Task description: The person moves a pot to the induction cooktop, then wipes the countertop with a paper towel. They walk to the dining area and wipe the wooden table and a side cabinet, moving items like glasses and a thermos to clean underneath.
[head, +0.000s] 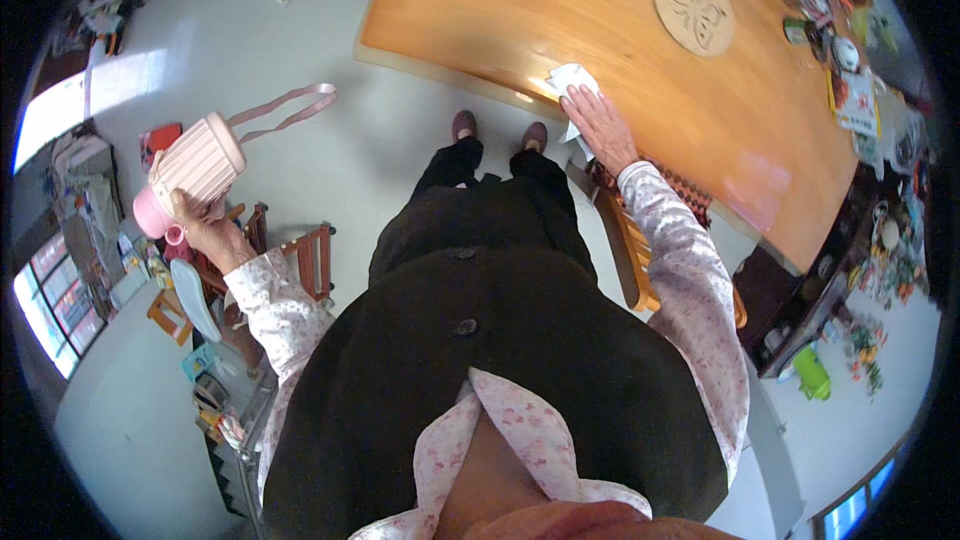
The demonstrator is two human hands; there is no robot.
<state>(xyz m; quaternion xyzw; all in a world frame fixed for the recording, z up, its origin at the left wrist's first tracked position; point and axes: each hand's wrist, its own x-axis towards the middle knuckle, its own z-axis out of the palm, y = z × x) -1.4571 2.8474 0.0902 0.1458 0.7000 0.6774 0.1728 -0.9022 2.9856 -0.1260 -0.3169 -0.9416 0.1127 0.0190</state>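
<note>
My left hand [206,229] is raised out to the left and grips a pink ribbed container [201,161] with a strap loop [289,111] that sticks out to the right. The container lies tilted, its smooth pink end low at the left; its exact kind I cannot tell. At the near edge of the wooden table [480,7], my right hand [598,120] lies palm down on a white tissue [574,77]. Part of that tissue hangs past the table edge. Farther back on the tabletop lies a round wooden trivet [694,9] with a cut-out butterfly pattern.
A wooden chair [626,240] stands under my right forearm, close to the table. Bags, a jar [796,31] and other items crowd the table's right end. At the left are a brown wooden rack [315,259] and a small wooden stool [169,316].
</note>
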